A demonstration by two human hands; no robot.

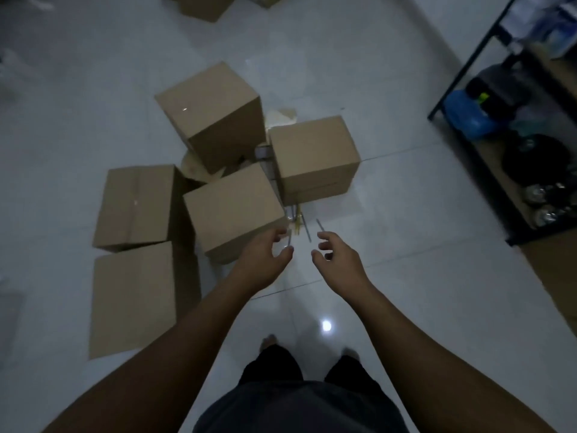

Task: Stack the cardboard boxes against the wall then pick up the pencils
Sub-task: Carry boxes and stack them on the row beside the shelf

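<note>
The left hand (265, 256) and right hand (338, 257) are held loosely spread, nothing gripped; pencils (299, 225) are seen just beyond them, a box (232, 210) beside the left.

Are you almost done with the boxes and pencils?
Not yet. Nothing looks done: the cardboard boxes sit jumbled on the floor, not stacked. In hand: nothing, the left hand and right hand reach forward empty. Left: stacking every box, then collecting the pencils lying between them.
</note>
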